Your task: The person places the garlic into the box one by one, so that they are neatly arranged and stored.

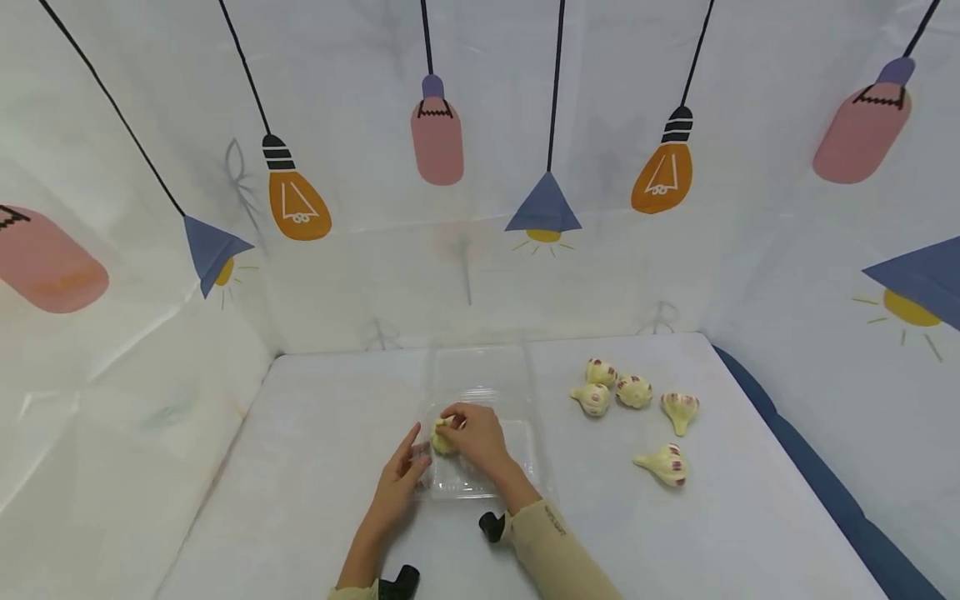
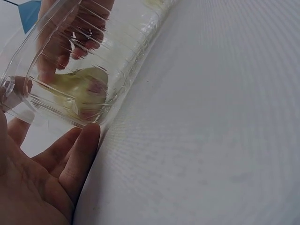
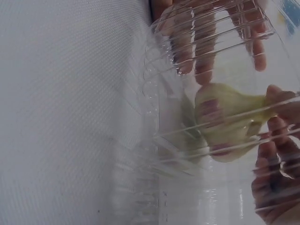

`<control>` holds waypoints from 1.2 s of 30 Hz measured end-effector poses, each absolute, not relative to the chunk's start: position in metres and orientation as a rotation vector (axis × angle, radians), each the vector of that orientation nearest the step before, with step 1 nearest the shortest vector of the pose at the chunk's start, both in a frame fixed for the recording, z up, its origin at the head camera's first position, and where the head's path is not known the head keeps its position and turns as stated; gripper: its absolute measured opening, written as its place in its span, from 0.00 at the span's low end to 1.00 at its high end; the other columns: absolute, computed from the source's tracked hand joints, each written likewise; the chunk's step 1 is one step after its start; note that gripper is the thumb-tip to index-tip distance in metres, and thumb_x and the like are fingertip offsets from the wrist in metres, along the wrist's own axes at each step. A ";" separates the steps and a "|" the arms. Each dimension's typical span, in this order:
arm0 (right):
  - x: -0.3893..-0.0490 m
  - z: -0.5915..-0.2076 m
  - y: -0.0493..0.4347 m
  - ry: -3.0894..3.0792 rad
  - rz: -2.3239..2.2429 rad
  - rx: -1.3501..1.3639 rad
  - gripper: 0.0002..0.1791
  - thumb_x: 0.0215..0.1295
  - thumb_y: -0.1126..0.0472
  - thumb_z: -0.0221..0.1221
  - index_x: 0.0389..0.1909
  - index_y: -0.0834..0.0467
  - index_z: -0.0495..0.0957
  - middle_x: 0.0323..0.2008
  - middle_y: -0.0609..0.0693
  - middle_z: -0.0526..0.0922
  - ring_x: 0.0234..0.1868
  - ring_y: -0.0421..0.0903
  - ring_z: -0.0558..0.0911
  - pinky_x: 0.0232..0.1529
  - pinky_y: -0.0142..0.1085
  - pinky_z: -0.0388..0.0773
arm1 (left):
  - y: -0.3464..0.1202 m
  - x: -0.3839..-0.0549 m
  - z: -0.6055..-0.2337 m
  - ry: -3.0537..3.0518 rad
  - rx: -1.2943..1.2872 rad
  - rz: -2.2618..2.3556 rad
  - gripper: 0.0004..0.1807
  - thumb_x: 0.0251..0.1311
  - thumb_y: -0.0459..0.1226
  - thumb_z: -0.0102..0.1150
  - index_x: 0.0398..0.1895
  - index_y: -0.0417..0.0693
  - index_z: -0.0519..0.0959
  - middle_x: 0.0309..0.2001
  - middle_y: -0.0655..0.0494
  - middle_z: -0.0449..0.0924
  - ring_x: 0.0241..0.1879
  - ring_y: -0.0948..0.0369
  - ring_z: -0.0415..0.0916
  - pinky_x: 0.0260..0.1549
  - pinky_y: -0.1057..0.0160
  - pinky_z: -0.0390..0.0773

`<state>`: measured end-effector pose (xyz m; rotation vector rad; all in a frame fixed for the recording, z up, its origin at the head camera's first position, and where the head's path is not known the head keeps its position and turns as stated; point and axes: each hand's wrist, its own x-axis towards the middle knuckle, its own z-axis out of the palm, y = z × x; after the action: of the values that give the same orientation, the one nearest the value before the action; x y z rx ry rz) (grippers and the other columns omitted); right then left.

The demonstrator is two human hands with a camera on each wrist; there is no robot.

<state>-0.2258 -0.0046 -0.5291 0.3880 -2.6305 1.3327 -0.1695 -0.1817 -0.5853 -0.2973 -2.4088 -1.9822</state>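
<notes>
A clear plastic clamshell container [image 1: 522,446] lies on the white table with its lid folded back. Inside it, near the left wall, is a pale garlic bulb [image 1: 442,442] with purple patches. My right hand [image 1: 480,435] reaches over the container and pinches the bulb's stem between thumb and fingers. Through the clear wall, the right wrist view shows the bulb [image 3: 227,122] on its side. My left hand [image 1: 397,483] touches the container's left side with extended fingers. In the left wrist view its thumb [image 2: 84,157] rests by the container's lower edge.
Several more garlic bulbs lie on the right of the table: a cluster of three, including one bulb [image 1: 634,391], then a separate bulb [image 1: 680,411] and another [image 1: 663,465] nearer me. A white sheet [image 1: 480,275] printed with lamps hangs behind the table [image 1: 330,433].
</notes>
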 end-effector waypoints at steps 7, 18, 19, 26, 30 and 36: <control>-0.231 -0.529 -0.006 -2.637 1.310 0.374 0.08 0.54 0.55 0.71 0.35 0.51 0.86 0.23 0.38 0.80 0.26 0.36 0.77 0.26 0.30 0.72 | -0.179 -0.164 -0.556 -2.431 -0.284 -1.984 0.31 0.70 0.31 0.51 0.74 0.37 0.56 0.58 0.26 0.69 0.48 0.40 0.74 0.33 0.60 0.76; -0.231 -0.529 -0.007 -2.632 1.323 0.351 0.11 0.51 0.57 0.73 0.36 0.53 0.86 0.23 0.38 0.81 0.25 0.35 0.77 0.26 0.30 0.72 | -0.179 -0.160 -0.543 -2.435 -0.297 -1.973 0.31 0.69 0.29 0.51 0.73 0.34 0.56 0.57 0.24 0.69 0.47 0.36 0.74 0.33 0.59 0.77; -0.230 -0.529 -0.007 -2.639 1.322 0.346 0.12 0.51 0.57 0.73 0.37 0.53 0.85 0.23 0.38 0.81 0.25 0.34 0.77 0.25 0.30 0.72 | -0.180 -0.160 -0.543 -2.439 -0.298 -1.974 0.31 0.69 0.30 0.52 0.73 0.34 0.56 0.57 0.24 0.69 0.48 0.36 0.74 0.33 0.59 0.77; -0.226 -0.526 -0.004 -2.665 1.306 0.354 0.14 0.51 0.56 0.73 0.39 0.53 0.85 0.24 0.38 0.81 0.25 0.35 0.77 0.25 0.30 0.72 | -0.180 -0.159 -0.543 -2.432 -0.297 -2.000 0.31 0.70 0.31 0.52 0.73 0.33 0.55 0.58 0.25 0.69 0.51 0.36 0.74 0.35 0.59 0.77; -0.222 -0.522 0.003 -2.652 1.281 0.383 0.14 0.51 0.55 0.73 0.39 0.53 0.85 0.24 0.38 0.82 0.25 0.35 0.78 0.25 0.30 0.72 | -0.177 -0.158 -0.542 -2.438 -0.292 -2.005 0.31 0.70 0.30 0.52 0.73 0.34 0.55 0.58 0.25 0.69 0.51 0.36 0.73 0.35 0.58 0.77; -0.217 -0.514 0.015 -2.642 1.252 0.419 0.16 0.50 0.55 0.74 0.39 0.54 0.85 0.24 0.41 0.82 0.23 0.35 0.78 0.23 0.29 0.71 | -0.175 -0.160 -0.547 -2.435 -0.286 -1.994 0.31 0.69 0.29 0.52 0.73 0.33 0.56 0.57 0.24 0.69 0.51 0.35 0.73 0.34 0.59 0.77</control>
<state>-0.2167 0.0146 -0.5137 0.4186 -2.6417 1.2519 -0.1599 -0.1749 -0.5472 -0.2860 -2.4349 -1.9938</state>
